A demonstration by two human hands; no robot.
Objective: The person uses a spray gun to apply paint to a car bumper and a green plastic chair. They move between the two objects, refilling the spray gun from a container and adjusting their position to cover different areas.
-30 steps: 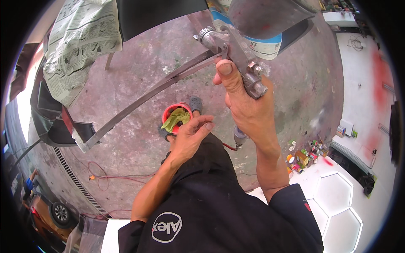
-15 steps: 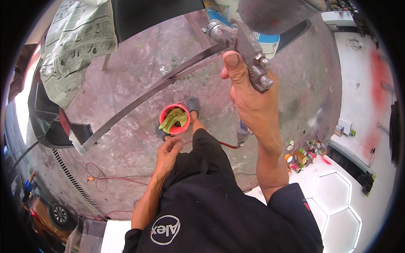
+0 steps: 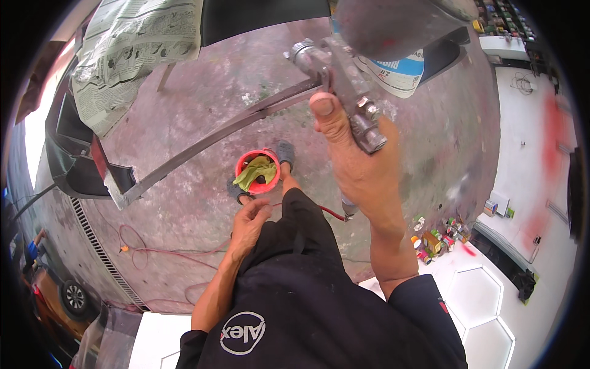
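Note:
My right hand [image 3: 362, 160] is wrapped round a metal spray gun [image 3: 344, 86], thumb up along its back. A large grey paint cup [image 3: 399, 31] sits on the gun, cut off by the upper edge. Below my fist a red air hose [image 3: 330, 213] bends away behind my leg. My left hand [image 3: 251, 222] hangs low by my thigh, fingers curled in towards the thumb; whatever may be inside is hidden. Just beyond it, between my feet, stands a red bucket [image 3: 266, 188] with a yellow-green cloth [image 3: 255, 173] in it.
A long dark curved strip [image 3: 203, 138] spans the area ahead, beside a black panel [image 3: 264, 18] and hanging newspaper [image 3: 144, 55]. More hose [image 3: 160, 249] lies on the stained floor near a drain grate [image 3: 101, 249]. Several cans [image 3: 433, 243] stand at right; a car wheel [image 3: 75, 296] shows lower left.
My right hand and the spray gun have moved slightly left and down, and the gun is blurred. The whole view has shifted a little. My left hand stays by my thigh.

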